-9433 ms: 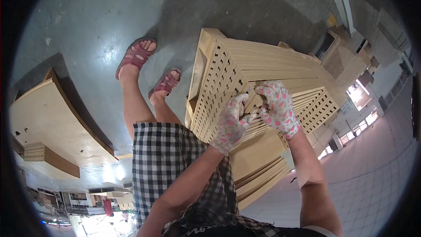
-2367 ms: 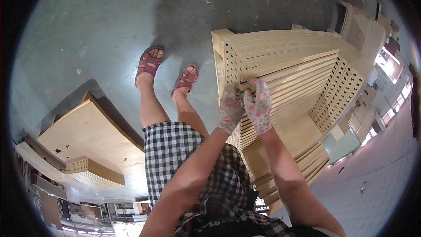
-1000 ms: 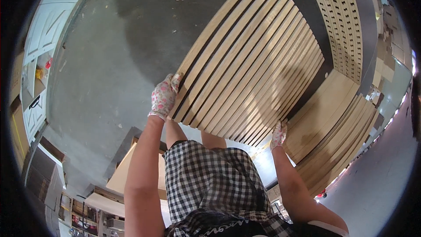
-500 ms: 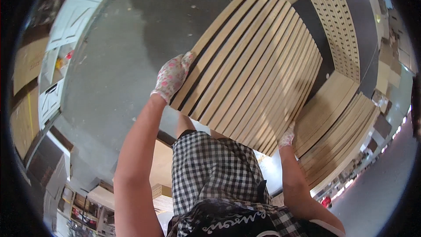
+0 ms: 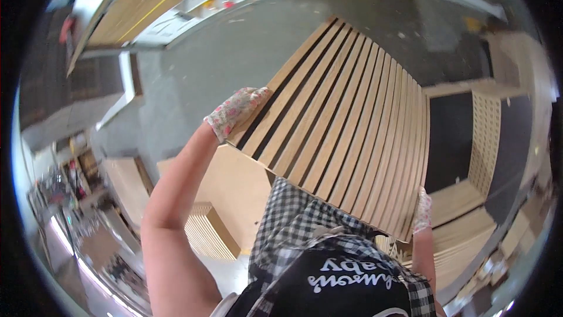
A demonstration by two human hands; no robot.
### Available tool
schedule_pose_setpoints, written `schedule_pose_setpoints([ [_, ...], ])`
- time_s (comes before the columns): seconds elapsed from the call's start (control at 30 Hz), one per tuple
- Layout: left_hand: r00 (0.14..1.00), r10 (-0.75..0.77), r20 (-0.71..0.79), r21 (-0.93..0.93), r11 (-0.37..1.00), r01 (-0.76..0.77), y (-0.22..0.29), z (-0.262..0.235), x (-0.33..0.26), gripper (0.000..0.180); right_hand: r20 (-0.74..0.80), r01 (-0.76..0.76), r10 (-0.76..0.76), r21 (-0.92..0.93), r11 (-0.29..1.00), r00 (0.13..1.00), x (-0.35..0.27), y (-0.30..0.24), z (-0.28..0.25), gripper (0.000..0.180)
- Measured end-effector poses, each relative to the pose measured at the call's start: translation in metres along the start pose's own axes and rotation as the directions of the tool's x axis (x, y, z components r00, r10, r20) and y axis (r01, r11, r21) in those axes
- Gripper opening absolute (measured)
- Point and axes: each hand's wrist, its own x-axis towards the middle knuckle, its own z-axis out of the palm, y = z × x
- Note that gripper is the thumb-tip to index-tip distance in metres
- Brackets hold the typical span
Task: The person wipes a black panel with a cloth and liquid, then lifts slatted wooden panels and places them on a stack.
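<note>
Row of slats (image 5: 352, 135) in mid-air

The slats lie side by side before the checked garment (image 5: 278, 223), long axes pointing away from the body, far ends rightward. The left hand (image 5: 239, 110) closes on their left edge; the right hand (image 5: 423, 211) meets the right edge, finger opening hidden.

Watching remotely, I'm seeing pink-flowered white gloves (image 5: 227, 119) on the left hand (image 5: 241, 109) and right hand (image 5: 423, 212), plus black-and-white checked clothing (image 5: 302, 208) with a white-lettered black panel (image 5: 346, 296), pretty cute honestly.
</note>
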Motion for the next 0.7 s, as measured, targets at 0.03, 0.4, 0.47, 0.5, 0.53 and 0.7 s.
schedule_pose_setpoints([
  [0.03, 0.985, 0.17, 0.001, 0.044, 0.985, -0.17, -0.026, -0.022, -0.006, 0.039, -0.029, 0.049, -0.051, -0.079, 0.996, 0.998, -0.015, -0.023, 0.015, 0.044],
  [0.4, 0.945, 0.161, -0.284, -0.591, 0.747, -0.305, -0.189, -0.059, -0.206, 0.032, 0.488, 0.145, 0.094, -0.429, 0.892, 0.868, -0.037, -0.071, 0.063, 0.038],
  [0.47, 0.916, 0.121, -0.381, -0.573, 0.747, -0.337, -0.217, -0.054, -0.242, 0.027, 0.519, 0.181, 0.121, -0.494, 0.851, 0.846, -0.042, -0.063, 0.07, 0.036],
  [0.5, 0.904, 0.083, -0.419, -0.61, 0.712, -0.348, -0.219, -0.038, -0.235, 0.026, 0.49, 0.214, 0.117, -0.567, 0.796, 0.864, -0.034, -0.097, 0.082, 0.035],
  [0.53, 0.9, 0.036, -0.434, -0.677, 0.647, -0.352, -0.225, -0.038, -0.254, 0.025, 0.486, 0.231, 0.125, -0.606, 0.761, 0.865, -0.045, -0.097, 0.093, 0.035],
  [0.7, 0.823, 0.063, -0.565, -0.637, 0.601, -0.483, -0.324, -0.021, -0.273, 0.024, 0.502, 0.304, 0.139, -0.696, 0.65, 0.854, -0.078, -0.086, 0.138, 0.034],
])
